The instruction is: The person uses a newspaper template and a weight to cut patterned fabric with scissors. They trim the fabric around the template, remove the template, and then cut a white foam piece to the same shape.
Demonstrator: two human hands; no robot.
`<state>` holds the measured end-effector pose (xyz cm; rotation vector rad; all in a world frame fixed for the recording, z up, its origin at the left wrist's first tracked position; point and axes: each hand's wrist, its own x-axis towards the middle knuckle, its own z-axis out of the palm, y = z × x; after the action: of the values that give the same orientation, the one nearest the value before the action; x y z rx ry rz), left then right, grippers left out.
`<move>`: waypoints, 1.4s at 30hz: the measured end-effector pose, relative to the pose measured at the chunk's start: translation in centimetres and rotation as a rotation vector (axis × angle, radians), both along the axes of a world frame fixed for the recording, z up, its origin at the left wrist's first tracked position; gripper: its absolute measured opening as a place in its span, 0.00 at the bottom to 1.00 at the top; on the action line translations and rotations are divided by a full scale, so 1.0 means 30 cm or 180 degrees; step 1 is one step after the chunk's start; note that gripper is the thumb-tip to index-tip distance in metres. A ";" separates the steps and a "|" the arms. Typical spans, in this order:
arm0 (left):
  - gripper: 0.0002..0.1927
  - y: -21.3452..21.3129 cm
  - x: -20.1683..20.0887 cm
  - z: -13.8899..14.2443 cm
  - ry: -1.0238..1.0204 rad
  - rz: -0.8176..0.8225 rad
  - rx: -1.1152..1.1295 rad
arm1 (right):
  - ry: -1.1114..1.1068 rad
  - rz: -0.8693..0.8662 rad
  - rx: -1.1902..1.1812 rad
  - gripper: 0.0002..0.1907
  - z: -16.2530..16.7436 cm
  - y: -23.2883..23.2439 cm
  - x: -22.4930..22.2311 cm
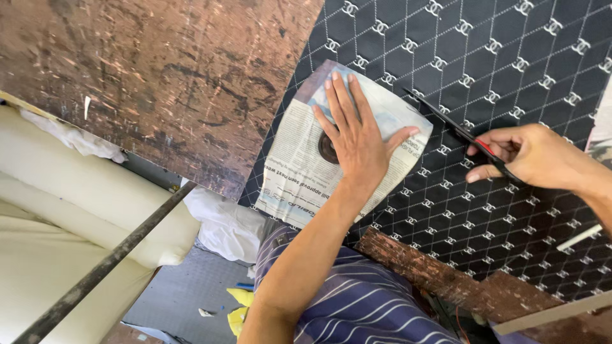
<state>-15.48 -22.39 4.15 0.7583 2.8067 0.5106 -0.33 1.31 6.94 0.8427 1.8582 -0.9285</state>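
My left hand (356,134) lies flat, fingers spread, on a newspaper pattern (299,172) spread over black quilted material (510,83) with white stitched diamonds. The palm covers part of a dark round spot on the paper. My right hand (532,156) grips a pair of scissors with black blades and a red handle part (456,130). The blades point toward the right edge of the paper, their tips close to it.
A scratched brown wooden worktop (159,76) carries the material. A cream cushion (70,185) and a dark metal bar (108,264) lie below left. White cloth (223,223), yellow scraps on the floor (239,306) and my striped garment (357,299) sit at the bottom.
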 end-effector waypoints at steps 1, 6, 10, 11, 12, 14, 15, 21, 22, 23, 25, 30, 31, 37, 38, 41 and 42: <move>0.71 -0.010 -0.004 -0.017 -0.0006 0.0016 0.0038 | -0.0057 0.0033 0.0011 0.31 -0.010 -0.009 -0.011; 0.72 -0.052 -0.054 -0.060 -0.0202 0.0013 0.0075 | -0.0101 0.0054 -0.0083 0.30 -0.029 -0.037 -0.082; 0.73 -0.087 -0.116 -0.036 -0.0234 -0.0009 -0.0067 | -0.0084 0.0138 -0.0129 0.30 -0.004 -0.074 -0.179; 0.72 -0.103 -0.129 -0.031 -0.0214 -0.0003 -0.0049 | -0.0203 0.0220 -0.0065 0.30 0.002 -0.093 -0.202; 0.72 -0.116 -0.138 -0.023 -0.0205 -0.0004 -0.0031 | -0.0080 0.0172 -0.0061 0.30 0.008 -0.113 -0.222; 0.72 -0.143 -0.148 -0.010 -0.0237 -0.0017 -0.0107 | 0.0173 0.0092 -0.0084 0.29 0.018 -0.157 -0.263; 0.72 -0.157 -0.157 -0.006 -0.0260 -0.0024 -0.0186 | 0.0146 0.0058 -0.0113 0.28 0.026 -0.176 -0.280; 0.72 -0.268 -0.234 0.015 -0.0351 -0.0060 -0.0373 | 0.0012 -0.0140 -0.0174 0.26 0.070 -0.307 -0.400; 0.72 -0.296 -0.252 0.017 -0.0323 -0.0059 -0.0396 | 0.0095 -0.0087 -0.0171 0.26 0.072 -0.335 -0.423; 0.72 -0.324 -0.271 0.017 -0.0352 -0.0051 -0.0398 | 0.0185 -0.0033 -0.0168 0.26 0.071 -0.362 -0.447; 0.73 -0.375 -0.295 0.022 -0.0449 -0.0063 -0.0396 | 0.0287 -0.0015 -0.0238 0.26 0.063 -0.418 -0.499; 0.73 -0.489 -0.355 0.011 -0.0556 -0.0006 -0.0243 | 0.0289 0.0072 -0.0129 0.25 0.071 -0.558 -0.621; 0.73 -0.514 -0.372 0.008 -0.0621 -0.0031 -0.0332 | 0.0231 0.0223 -0.0025 0.25 0.077 -0.591 -0.646; 0.73 -0.687 -0.485 0.012 -0.0518 0.0007 -0.0201 | 0.0332 0.0244 -0.0063 0.24 0.067 -0.758 -0.797; 0.73 -0.705 -0.493 0.009 -0.0522 0.0026 -0.0190 | 0.0308 0.0293 -0.0014 0.24 0.059 -0.771 -0.807; 0.73 -0.688 -0.466 0.000 -0.0578 0.0003 -0.0204 | 0.0288 0.0096 -0.0100 0.26 0.042 -0.772 -0.815; 0.73 -0.679 -0.456 -0.006 -0.0559 -0.0012 -0.0237 | 0.0338 0.0134 -0.0121 0.26 0.037 -0.768 -0.816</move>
<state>-29.17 -42.75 3.97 0.6691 2.6457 0.4461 -24.81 -21.73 8.05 0.7410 1.9353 -0.9960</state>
